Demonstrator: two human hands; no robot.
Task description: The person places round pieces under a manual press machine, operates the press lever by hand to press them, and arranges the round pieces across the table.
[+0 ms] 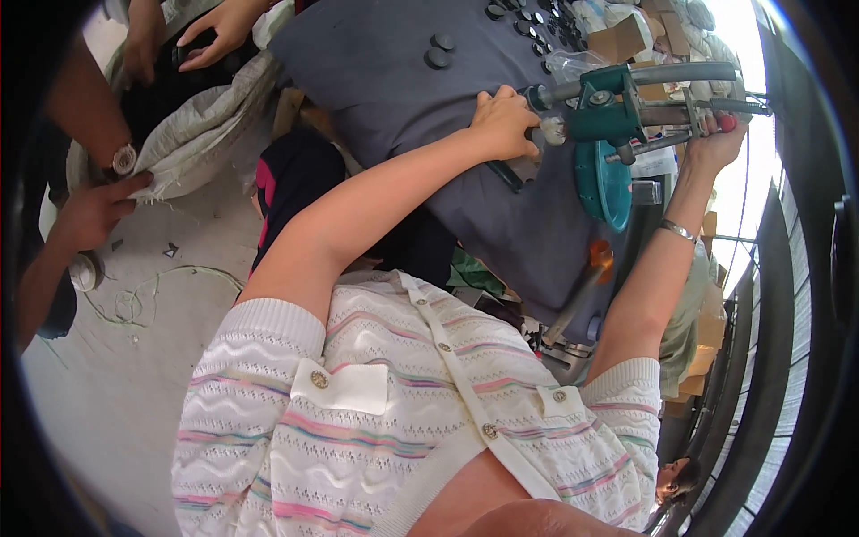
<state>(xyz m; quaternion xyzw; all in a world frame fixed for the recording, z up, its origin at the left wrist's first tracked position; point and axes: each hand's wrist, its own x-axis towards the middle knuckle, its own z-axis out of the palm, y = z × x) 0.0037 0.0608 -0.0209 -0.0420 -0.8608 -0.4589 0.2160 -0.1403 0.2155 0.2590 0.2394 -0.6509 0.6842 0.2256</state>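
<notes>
Striped knit cardigan fills the foreground; ahead, the left hand curls beside the green press, grip unclear, while the right hand grasps its red knob. Work seems under way; whether the farther dark discs are finished, I cannot tell.

Both hands at green press, black discs on grey cloth

white knit cardigan — pink-blue stripes | round buttons | silver bracelet
</notes>
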